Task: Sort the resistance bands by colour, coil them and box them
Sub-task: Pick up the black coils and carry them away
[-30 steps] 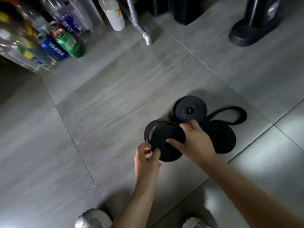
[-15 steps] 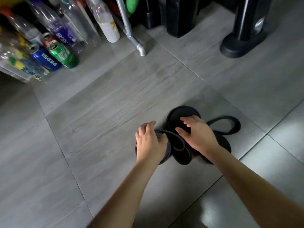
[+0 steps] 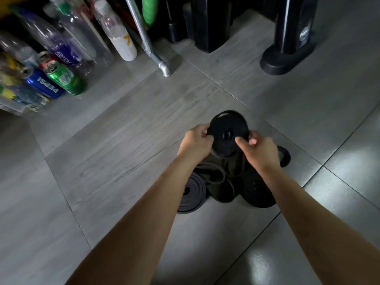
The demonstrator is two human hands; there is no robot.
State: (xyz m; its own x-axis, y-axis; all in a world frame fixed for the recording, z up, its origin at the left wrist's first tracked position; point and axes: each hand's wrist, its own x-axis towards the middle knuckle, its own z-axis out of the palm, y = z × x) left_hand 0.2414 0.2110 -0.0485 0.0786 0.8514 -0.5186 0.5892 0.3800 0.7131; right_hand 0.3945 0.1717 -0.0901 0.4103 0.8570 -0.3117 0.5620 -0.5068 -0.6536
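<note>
A black coiled resistance band (image 3: 227, 131) is lifted off the grey tile floor, its flat face towards me. My left hand (image 3: 196, 144) pinches its left rim and my right hand (image 3: 258, 150) grips its right side. A loose tail of the band hangs down between my wrists. Below my hands, on the floor, lie a greyish-black coil (image 3: 191, 192) on the left, a dark coil (image 3: 258, 190) on the right and a loose black loop (image 3: 220, 182) between them. No box is in view.
Plastic bottles (image 3: 61, 44) and drink cans (image 3: 65, 78) are heaped at the back left. A metal pole (image 3: 148, 44) slants down to the floor behind them. A black stand base (image 3: 285, 58) and dark boxes (image 3: 209, 23) sit at the back.
Both hands left the coils on the floor and picked up one black coil, raising it away from me. The camera moved forward over the pile.
</note>
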